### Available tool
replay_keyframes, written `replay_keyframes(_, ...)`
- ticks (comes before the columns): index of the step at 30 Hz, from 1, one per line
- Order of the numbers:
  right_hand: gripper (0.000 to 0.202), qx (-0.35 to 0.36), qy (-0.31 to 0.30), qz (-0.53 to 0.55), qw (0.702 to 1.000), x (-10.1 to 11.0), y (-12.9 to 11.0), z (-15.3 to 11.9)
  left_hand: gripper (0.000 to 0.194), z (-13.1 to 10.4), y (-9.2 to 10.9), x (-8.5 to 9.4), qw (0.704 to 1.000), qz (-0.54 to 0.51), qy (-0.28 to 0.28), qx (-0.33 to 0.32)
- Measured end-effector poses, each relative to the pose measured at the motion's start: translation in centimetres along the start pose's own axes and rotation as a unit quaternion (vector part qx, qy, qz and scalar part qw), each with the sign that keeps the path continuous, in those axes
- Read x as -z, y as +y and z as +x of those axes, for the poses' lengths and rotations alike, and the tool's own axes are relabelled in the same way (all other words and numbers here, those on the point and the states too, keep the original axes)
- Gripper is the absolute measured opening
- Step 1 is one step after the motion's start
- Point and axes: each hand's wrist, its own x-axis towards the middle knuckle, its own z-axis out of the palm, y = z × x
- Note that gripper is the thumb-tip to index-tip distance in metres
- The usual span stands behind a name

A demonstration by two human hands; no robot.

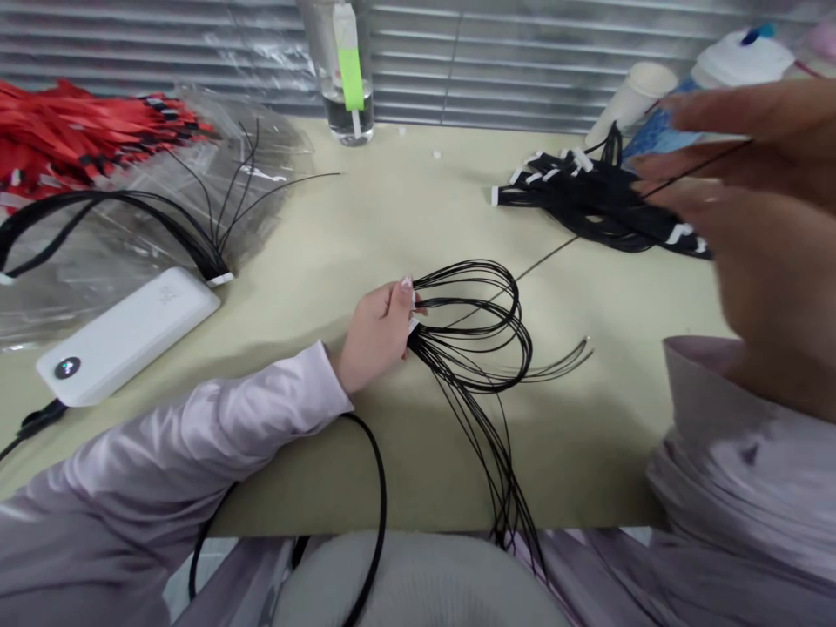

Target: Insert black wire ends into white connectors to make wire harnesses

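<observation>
My left hand (382, 333) is closed around the white connectors of a bundle of thin black wires (522, 348). Several loops of wire bulge out to the right of my fingers, and loose ends hang down over the table's front edge. My right hand (764, 200), raised close to the camera at the right and blurred, pinches a single black wire (549, 254). That wire runs taut from the bundle up to my right fingers. Behind my right hand lies a pile of black cables with white connectors (588, 196), partly hidden.
A white power bank (131, 335) lies at the left, beside clear plastic bags (261, 165) with black cables over them. Red strips (78, 131) are heaped behind. A glass of water (349, 113) stands at the back; a white cylinder (630, 100) and a bottle (738, 61) are back right.
</observation>
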Motion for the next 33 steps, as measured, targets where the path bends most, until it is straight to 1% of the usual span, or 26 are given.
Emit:
replay_keyframes(1, 0.032, -0.005, -0.002, 0.080, 0.997, -0.4, -0.1, -0.1, 0.043, 0.0, 0.0, 0.0, 1.000, 0.000, -0.003, -0.001)
replay_keyframes(2, 0.032, 0.005, -0.002, 0.133, 0.991, -1.0, -0.2, -0.3, 0.042, 0.0, 0.0, 0.0, 1.000, 0.000, -0.006, -0.001)
replay_keyframes(3, 0.034, 0.025, -0.008, 0.163, 0.986, -1.7, -0.1, -0.4, 0.042, -0.1, -0.1, 0.0, 1.000, 0.000, -0.008, 0.001)
replay_keyframes(4, 0.037, 0.045, -0.028, 0.170, 0.984, -2.4, 0.0, -0.6, 0.042, -0.1, -0.1, 0.0, 1.000, 0.003, -0.008, 0.001)
replay_keyframes(5, 0.040, 0.060, -0.060, 0.155, 0.984, -3.1, 0.3, -0.7, 0.042, -0.1, -0.1, 0.0, 1.000, 0.006, -0.007, 0.001)
replay_keyframes(6, 0.039, 0.067, -0.098, 0.115, 0.986, -3.8, 0.6, -0.8, 0.042, -0.1, -0.1, 0.0, 1.000, 0.008, -0.006, 0.000)
replay_keyframes(7, 0.034, 0.070, -0.141, 0.062, 0.986, -4.5, 1.1, -0.9, 0.041, -0.1, -0.2, 0.0, 1.000, 0.010, -0.006, -0.001)
replay_keyframes(9, 0.014, 0.084, -0.220, -0.049, 0.971, -5.7, 1.9, -1.0, 0.042, -0.2, -0.1, 0.0, 1.000, 0.015, -0.010, -0.005)
replay_keyframes(10, 0.010, 0.098, -0.249, -0.085, 0.960, -6.2, 2.2, -1.1, 0.041, -0.3, -0.1, 0.0, 1.000, 0.019, -0.012, -0.007)
replay_keyframes(12, 0.011, 0.125, -0.277, -0.102, 0.947, -7.1, 2.6, -1.2, 0.041, -0.4, 0.0, 0.0, 0.999, 0.031, -0.017, -0.016)
replay_keyframes(16, 0.014, 0.131, -0.277, -0.079, 0.948, -8.4, 2.7, -1.6, 0.037, -0.5, 0.2, 0.1, 0.996, 0.067, -0.034, -0.043)
replay_keyframes(20, 0.016, 0.129, -0.274, -0.084, 0.949, -9.2, 2.5, -1.7, 0.037, -0.5, 0.3, 0.1, 0.992, 0.096, -0.038, -0.070)
replay_keyframes(23, 0.018, 0.121, -0.276, -0.088, 0.949, -9.4, 2.5, -1.7, 0.037, -0.5, 0.2, 0.1, 0.992, 0.094, -0.038, -0.079)
replay_keyframes(29, 0.019, 0.104, -0.285, -0.082, 0.949, -9.2, 2.7, -1.7, 0.038, -0.7, 0.2, 0.2, 0.992, 0.091, -0.047, -0.073)
replay_keyframes(33, 0.022, 0.075, -0.290, -0.044, 0.953, -9.4, 2.9, -1.6, 0.038, -0.7, 0.2, 0.2, 0.991, 0.095, -0.048, -0.085)
